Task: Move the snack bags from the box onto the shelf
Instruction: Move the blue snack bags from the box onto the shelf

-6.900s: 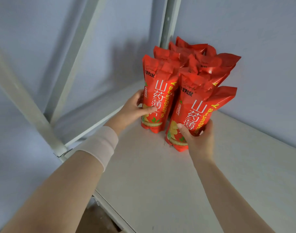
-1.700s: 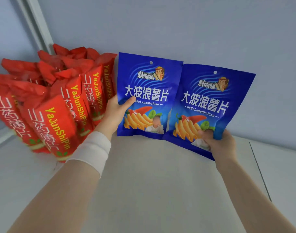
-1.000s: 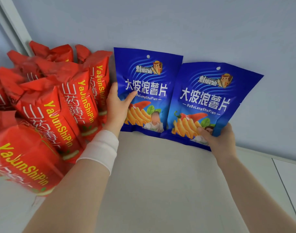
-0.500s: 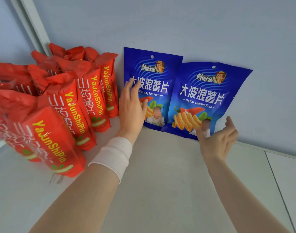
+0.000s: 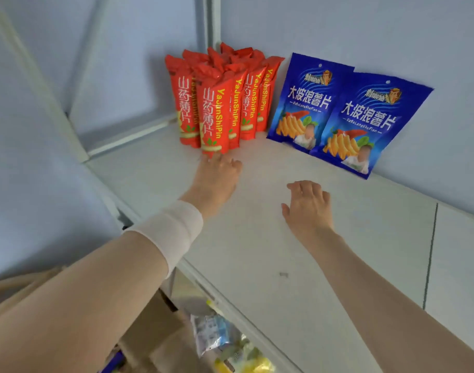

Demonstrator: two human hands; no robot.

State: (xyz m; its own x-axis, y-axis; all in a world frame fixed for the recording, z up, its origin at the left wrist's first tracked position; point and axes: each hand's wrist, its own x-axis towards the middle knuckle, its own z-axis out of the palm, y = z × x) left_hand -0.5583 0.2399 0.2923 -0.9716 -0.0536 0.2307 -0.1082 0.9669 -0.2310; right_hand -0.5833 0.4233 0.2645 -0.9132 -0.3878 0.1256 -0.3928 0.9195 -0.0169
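hands first: both are empty. the left hand (image 5: 217,175) lies low over the shelf (image 5: 284,254), fingers stretched toward the foot of the front red bag (image 5: 213,117); blur hides whether the fingertips touch it. the right hand (image 5: 308,205) hovers above the board, fingers loose and slightly bent, holding nothing, well short of the two blue bags (image 5: 365,122).

those blue bags stand on the shelf and lean back on the wall (image 5: 338,28), the right one overlapping the left one's edge. the red bags (image 5: 246,98) are packed upright in the corner just beside them. more snack bags (image 5: 225,343) show in the cardboard box (image 5: 149,332) below the shelf's front edge, so the job looks only partly done.

the step in hand is probably a reach down to the box for the next pair. done well, that means lifting both hands clear without brushing the front red bag, which is tall and narrow and would likely tip into its neighbours. take the next bags by their lower corners, one per hand, and set them to the right of the blue ones, leaning on the wall at the same tilt so they do not slide forward.
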